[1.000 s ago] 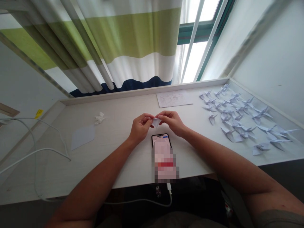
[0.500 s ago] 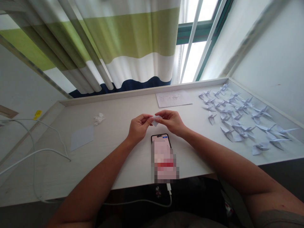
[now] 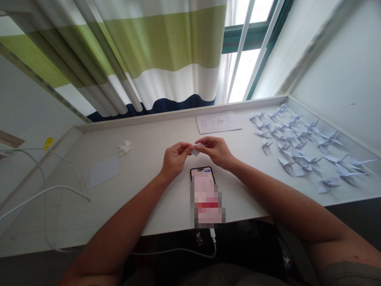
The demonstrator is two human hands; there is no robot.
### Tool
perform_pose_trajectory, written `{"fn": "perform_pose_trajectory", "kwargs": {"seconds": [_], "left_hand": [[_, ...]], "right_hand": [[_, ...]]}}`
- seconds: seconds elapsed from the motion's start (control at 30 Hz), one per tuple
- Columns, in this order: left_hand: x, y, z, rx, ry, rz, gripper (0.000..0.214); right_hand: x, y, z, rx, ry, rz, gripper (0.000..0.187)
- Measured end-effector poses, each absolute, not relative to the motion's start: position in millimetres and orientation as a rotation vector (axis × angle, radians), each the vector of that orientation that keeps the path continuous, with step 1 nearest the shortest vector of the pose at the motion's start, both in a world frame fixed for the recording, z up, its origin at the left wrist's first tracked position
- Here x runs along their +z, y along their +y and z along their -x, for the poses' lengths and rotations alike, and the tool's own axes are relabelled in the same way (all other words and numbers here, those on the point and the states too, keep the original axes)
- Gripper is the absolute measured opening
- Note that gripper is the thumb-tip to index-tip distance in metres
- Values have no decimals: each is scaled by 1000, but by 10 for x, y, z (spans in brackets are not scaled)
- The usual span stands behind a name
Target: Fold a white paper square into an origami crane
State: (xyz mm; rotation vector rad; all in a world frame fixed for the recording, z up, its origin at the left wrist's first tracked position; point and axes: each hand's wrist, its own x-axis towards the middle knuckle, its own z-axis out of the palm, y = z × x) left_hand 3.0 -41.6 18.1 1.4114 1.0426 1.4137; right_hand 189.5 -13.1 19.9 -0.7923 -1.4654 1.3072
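Between my two hands is a small folded piece of white paper point(image 3: 195, 150), held above the white table point(image 3: 151, 147). My left hand point(image 3: 176, 158) pinches its left side between thumb and fingers. On the other side, my right hand point(image 3: 218, 151) grips the paper's right edge, also with thumb and fingers. My fingers cover much of the paper, so its exact folds cannot be made out. Just below the hands lies a phone point(image 3: 203, 190), its screen mostly blurred out.
Several folded paper cranes point(image 3: 300, 145) spread over the table's right side. A written sheet point(image 3: 218, 123) lies at the back. To the left are a blank paper square point(image 3: 104, 171), crumpled tissue point(image 3: 125, 148) and a white cable point(image 3: 59, 187). Another cable point(image 3: 212, 235) plugs into the phone.
Both hands keep their pinch on the folded paper, with only slight finger movement. The whole view has shifted a little; the things on the table stay in place.
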Motion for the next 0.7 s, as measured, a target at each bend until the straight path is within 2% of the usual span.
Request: {"fn": "perform_pose_trajectory", "kwargs": {"seconds": [0.2,0.47,0.7], "left_hand": [[166,-426,-39,1388,1043,-1358,46],[222,-434,-16,1413,1054,-1430,41],[237,-448,-14,1416,1046,-1485,39]], "right_hand": [[197,-124,-1906,1205,-1509,793,40],[223,-143,-1913,1168,-1521,780,32],[221,-127,-1930,1313,-1490,718,33]]}}
